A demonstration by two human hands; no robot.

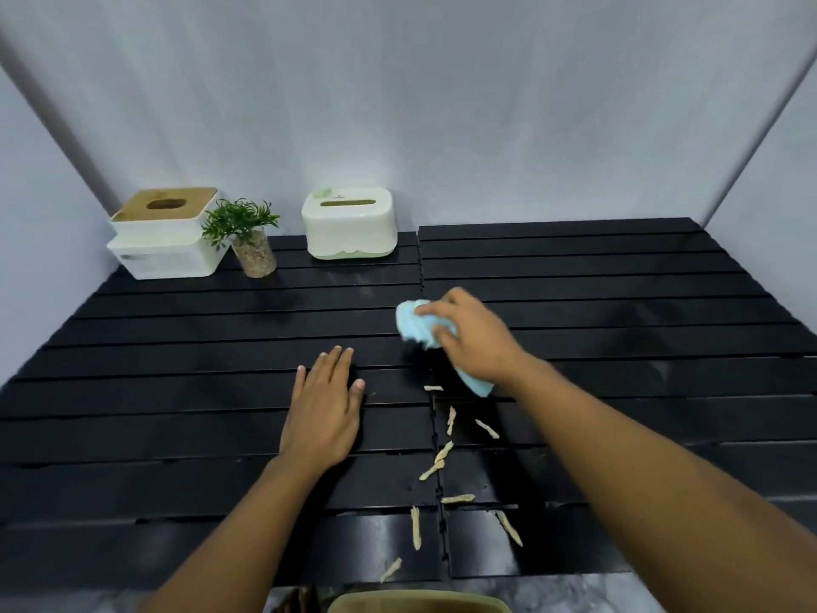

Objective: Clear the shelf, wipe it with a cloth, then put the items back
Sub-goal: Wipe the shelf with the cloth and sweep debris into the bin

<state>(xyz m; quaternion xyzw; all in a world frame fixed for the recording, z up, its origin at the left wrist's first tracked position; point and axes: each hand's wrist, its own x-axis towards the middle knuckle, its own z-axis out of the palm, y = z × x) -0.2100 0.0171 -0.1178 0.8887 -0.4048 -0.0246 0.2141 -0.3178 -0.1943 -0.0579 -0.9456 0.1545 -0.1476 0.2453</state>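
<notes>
My right hand (475, 336) presses a light blue cloth (413, 323) onto the black slatted shelf (177, 391), a little right of its middle; the cloth sticks out past my fingers and under my wrist. Flat on the slats to the left lies my left hand (325, 413), fingers together, holding nothing. Several pale crumb-like scraps (443, 453) lie scattered along the seam between the two shelf panels, nearer to me than the cloth.
At the back left stand a white tissue box with a wooden lid (163, 232), a small potted plant in a clear jar (247, 241), and a white and green tissue box (349, 223). White walls enclose the shelf. A tan container rim (420, 601) shows at the bottom edge.
</notes>
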